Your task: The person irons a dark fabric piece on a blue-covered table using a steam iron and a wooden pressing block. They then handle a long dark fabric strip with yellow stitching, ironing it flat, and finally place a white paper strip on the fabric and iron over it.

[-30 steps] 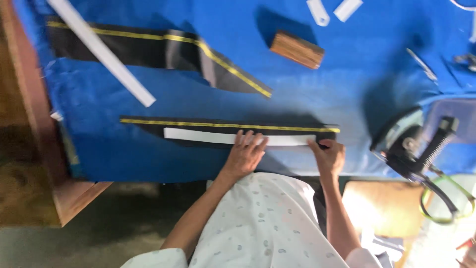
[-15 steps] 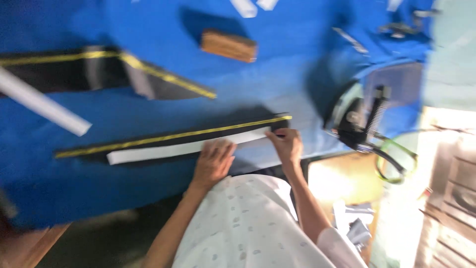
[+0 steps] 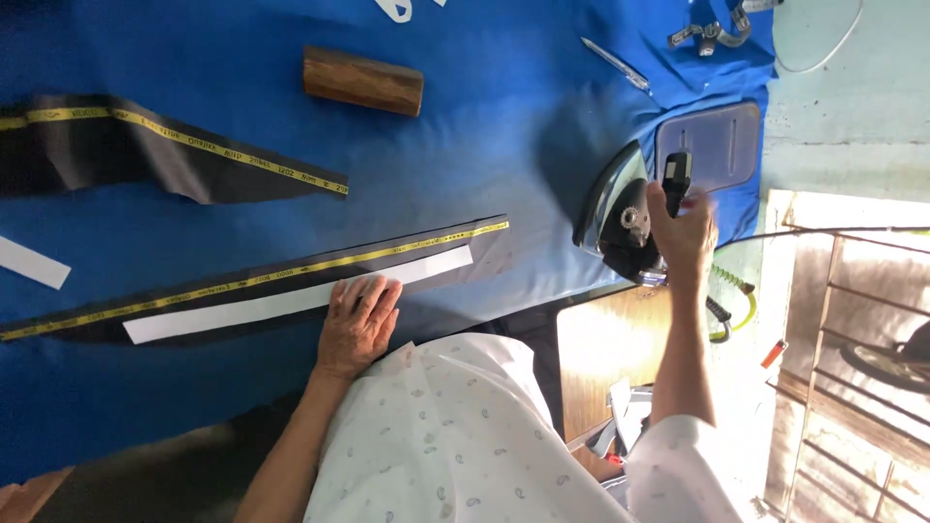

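Note:
My left hand point(image 3: 358, 324) lies flat, fingers apart, on a long white strip point(image 3: 291, 295) that rests on a black fabric band with a yellow edge point(image 3: 242, 281). Both stretch across the blue-covered table point(image 3: 465, 145). Over at the right, my right hand point(image 3: 683, 232) grips the black handle of an upright electric iron point(image 3: 620, 213). The iron stands on its heel at the table's right end, apart from the band.
A second black band with yellow edge point(image 3: 184, 155) lies at the upper left. A brown wooden block point(image 3: 363, 80) sits near the top. A grey pad point(image 3: 717, 145), small scissors point(image 3: 615, 63), another white strip point(image 3: 29, 261) and a coiled cord point(image 3: 731, 286) are also visible.
My right hand left the end of the white strip and went right to the iron's handle. The left hand stays on the strip. The view has swung to the right.

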